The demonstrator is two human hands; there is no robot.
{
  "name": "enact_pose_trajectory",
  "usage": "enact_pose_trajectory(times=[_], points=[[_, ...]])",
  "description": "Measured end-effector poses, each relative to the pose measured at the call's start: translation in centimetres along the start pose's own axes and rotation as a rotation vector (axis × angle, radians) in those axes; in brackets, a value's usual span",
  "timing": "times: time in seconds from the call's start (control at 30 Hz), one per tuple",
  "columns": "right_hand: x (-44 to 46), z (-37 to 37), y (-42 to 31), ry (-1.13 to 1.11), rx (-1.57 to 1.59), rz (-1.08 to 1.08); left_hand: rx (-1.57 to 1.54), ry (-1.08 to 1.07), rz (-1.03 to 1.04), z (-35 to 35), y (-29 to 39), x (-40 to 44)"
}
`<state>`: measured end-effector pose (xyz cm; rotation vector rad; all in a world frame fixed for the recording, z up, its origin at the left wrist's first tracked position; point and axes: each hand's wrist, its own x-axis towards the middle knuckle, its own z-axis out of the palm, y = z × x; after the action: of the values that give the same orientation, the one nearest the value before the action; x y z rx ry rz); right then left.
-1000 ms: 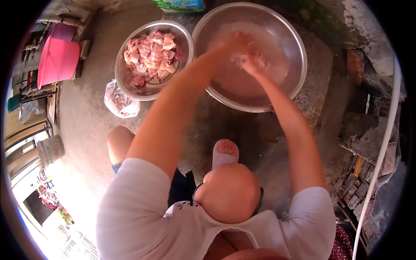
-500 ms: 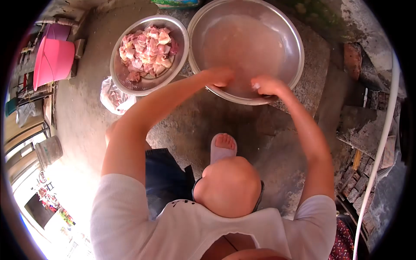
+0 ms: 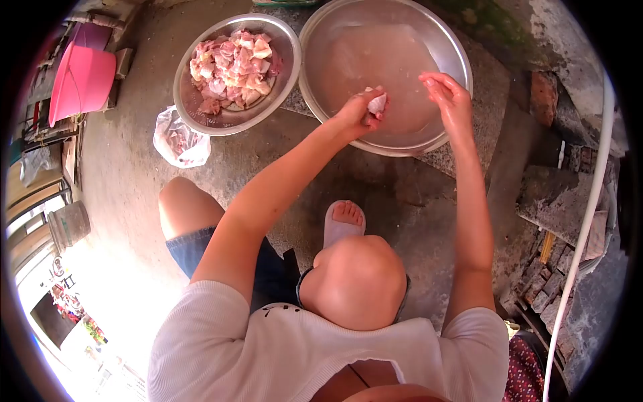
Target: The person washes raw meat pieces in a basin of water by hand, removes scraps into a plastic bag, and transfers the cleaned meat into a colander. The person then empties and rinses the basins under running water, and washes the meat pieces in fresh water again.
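Note:
My left hand [image 3: 360, 114] is closed around a piece of raw meat [image 3: 378, 104], above the near side of a large metal basin [image 3: 462, 63]. Cloudy, pinkish water [image 3: 375, 60] fills the basin, and what lies under its surface is hidden. Over the basin's right side, my right hand [image 3: 450, 97] is wet, with its fingers apart and nothing seen in it. Left of the basin, a metal colander [image 3: 191, 114] is heaped with cut raw meat pieces [image 3: 234, 67].
A clear plastic bag [image 3: 179, 137] with something pinkish inside lies below the colander. Far left stands a pink tub [image 3: 84, 84]. A white pipe [image 3: 589, 221] and loose bricks [image 3: 549, 288] line the right side. My bent knee [image 3: 355, 281] is in front of me.
Both hands have come up from the water. A piece of meat now shows in my left hand. My right hand has moved up and right, its fingers opened.

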<state>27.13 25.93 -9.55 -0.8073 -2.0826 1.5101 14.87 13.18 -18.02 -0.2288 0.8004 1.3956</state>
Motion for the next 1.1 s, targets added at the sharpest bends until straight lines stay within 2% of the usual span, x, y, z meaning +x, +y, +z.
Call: enact_pose_trajectory(times=[0.07,0.17,0.23,0.27,0.33,0.37,0.4,0.47,0.5,0.53,0.57,0.63,0.67,0.7,0.73,0.77,0.8,0.83,0.9,0.97,1.0,1.07,1.1], points=[[-0.2,-0.2,1.3,0.029,-0.013,0.07,0.175,0.065,0.075,0.4,-0.5,0.5],[-0.6,0.1,3.7,0.015,-0.073,0.065,0.38,0.169,0.152,0.7,-1.6,1.5],[0.0,0.1,5.5,-0.043,-0.263,0.089,0.465,0.185,0.166,1.3,-1.9,0.8],[0.8,0.1,6.6,-0.069,-0.354,0.098,0.525,0.271,0.181,1.9,-1.4,0.2],[3.3,0.4,9.2,-0.169,-0.695,0.09,0.859,0.328,0.426,2.9,2.9,-3.9],[4.2,0.6,10.8,-0.226,-0.865,0.094,0.942,0.275,0.619,1.8,6.0,-5.7],[5.3,0.9,12.7,-0.214,-0.906,0.131,1.103,0.443,0.64,2.8,9.3,-8.8],[7.2,1.8,16.0,-0.181,-0.987,0.189,1.542,0.518,0.664,0.2,16.0,-11.7],[6.9,2.6,17.1,-0.136,-0.984,0.105,1.753,0.566,0.684,-1.0,19.3,-13.2],[6.7,3.7,17.9,-0.089,-0.981,0.021,2.088,0.664,0.592,-1.4,20.5,-14.5],[6.3,4.8,17.7,-0.065,-0.984,0.018,2.387,0.75,0.334,-3.5,22.0,-14.5],[4.9,7.3,16.4,-0.032,-0.997,0.086,2.79,1.0,0.287,-2.4,21.3,-14.0],[3.8,8.3,15.7,-0.027,-1.006,0.162,2.793,0.76,0.534,-2.2,20.7,-12.3],[3.4,8.7,15.3,-0.147,-1.023,0.194,2.757,0.513,0.77,-1.5,19.5,-10.0],[3.1,8.9,15.1,-0.265,-1.041,0.225,2.461,0.582,0.418,3.1,15.7,-8.4],[2.6,8.8,14.9,-0.387,-1.06,0.256,2.493,0.166,0.716,-1.3,15.2,-1.8],[1.9,8.5,14.7,-0.428,-1.029,0.166,2.394,0.263,0.616,0.7,12.2,1.2],[1.2,7.9,14.6,-0.465,-0.998,0.072,2.556,0.253,0.75,0.7,10.6,5.0],[-0.1,6.8,14.0,-0.482,-0.922,-0.043,2.232,0.384,0.967,0.3,10.0,9.8],[-0.9,5.9,13.4,-0.441,-0.833,-0.078,2.023,0.513,0.717,0.1,9.5,12.9],[-0.3,5.2,13.0,-0.453,-0.852,-0.03,1.909,0.567,0.587,-0.5,9.0,13.9],[0.4,3.5,11.8,-0.496,-0.888,0.07,2.065,0.444,0.761,-3.8,5.6,15.5],[1.1,3.1,12.3,-0.318,-0.737,0.153,2.142,0.378,0.856,-4.6,4.5,15.6]])
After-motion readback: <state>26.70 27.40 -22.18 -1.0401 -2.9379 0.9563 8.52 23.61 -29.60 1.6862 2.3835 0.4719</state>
